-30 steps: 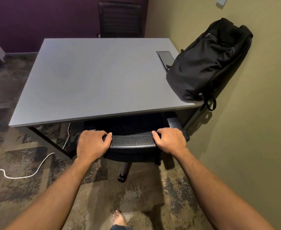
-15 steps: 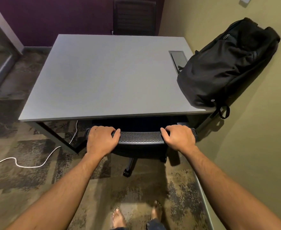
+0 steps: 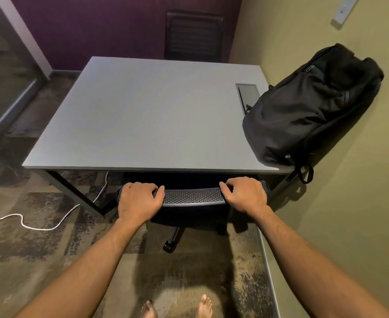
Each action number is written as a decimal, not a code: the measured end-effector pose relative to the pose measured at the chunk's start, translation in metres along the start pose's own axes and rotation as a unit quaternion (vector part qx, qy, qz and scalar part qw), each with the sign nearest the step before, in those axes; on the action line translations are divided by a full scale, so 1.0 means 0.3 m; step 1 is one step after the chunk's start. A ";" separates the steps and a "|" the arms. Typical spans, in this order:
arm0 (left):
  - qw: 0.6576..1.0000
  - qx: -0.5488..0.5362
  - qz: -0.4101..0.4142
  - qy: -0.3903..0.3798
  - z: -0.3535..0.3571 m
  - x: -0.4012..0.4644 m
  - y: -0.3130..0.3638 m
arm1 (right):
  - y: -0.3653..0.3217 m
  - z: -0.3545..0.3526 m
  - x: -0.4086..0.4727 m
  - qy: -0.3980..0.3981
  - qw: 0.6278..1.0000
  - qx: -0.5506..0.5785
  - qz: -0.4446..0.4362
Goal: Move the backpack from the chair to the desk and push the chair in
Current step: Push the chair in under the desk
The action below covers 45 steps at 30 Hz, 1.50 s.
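Observation:
A black backpack stands on the right side of the grey desk, leaning against the olive wall. The black mesh-backed chair sits below the desk's near edge, its seat hidden under the desktop. My left hand is closed over the left end of the chair's top rail. My right hand is closed over the right end. One chair caster pokes out below the backrest.
A white cable trails over the patterned carpet at the left. A second dark chair stands at the desk's far side against the purple wall. A cable hatch is set into the desktop. The olive wall runs close on the right.
The chair has slid a little further under the desk with both hands still on its top rail. My feet have stepped forward and the view has shifted.

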<state>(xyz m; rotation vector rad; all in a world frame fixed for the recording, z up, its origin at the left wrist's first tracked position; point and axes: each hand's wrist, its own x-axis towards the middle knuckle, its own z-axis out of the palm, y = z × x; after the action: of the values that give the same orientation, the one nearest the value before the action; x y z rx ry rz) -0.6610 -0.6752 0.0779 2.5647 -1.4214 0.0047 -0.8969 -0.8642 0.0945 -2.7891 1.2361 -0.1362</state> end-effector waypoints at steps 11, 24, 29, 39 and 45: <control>1.000 0.012 0.017 0.012 -0.002 0.121 -0.007 | 0.012 0.008 0.097 0.002 1.000 0.016 0.005; 0.999 0.008 0.033 -0.008 -0.012 0.238 -0.107 | -0.084 0.033 0.151 0.003 0.999 0.027 0.037; 0.999 0.010 0.034 -0.015 -0.003 0.243 -0.109 | -0.082 0.029 0.153 0.007 0.999 0.018 0.039; 0.998 -0.009 0.037 -0.053 -0.019 0.231 -0.103 | -0.085 0.029 0.109 0.005 0.998 0.038 0.046; 0.992 -0.076 0.026 -0.097 -0.037 0.226 -0.102 | -0.086 0.006 0.121 0.038 0.995 0.087 0.041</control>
<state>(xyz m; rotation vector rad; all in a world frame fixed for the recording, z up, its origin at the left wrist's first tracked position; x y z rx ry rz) -0.5980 -0.7143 0.0903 2.4581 -1.4926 -0.3398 -0.8534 -0.8738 0.0973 -2.6023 1.2871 -0.3307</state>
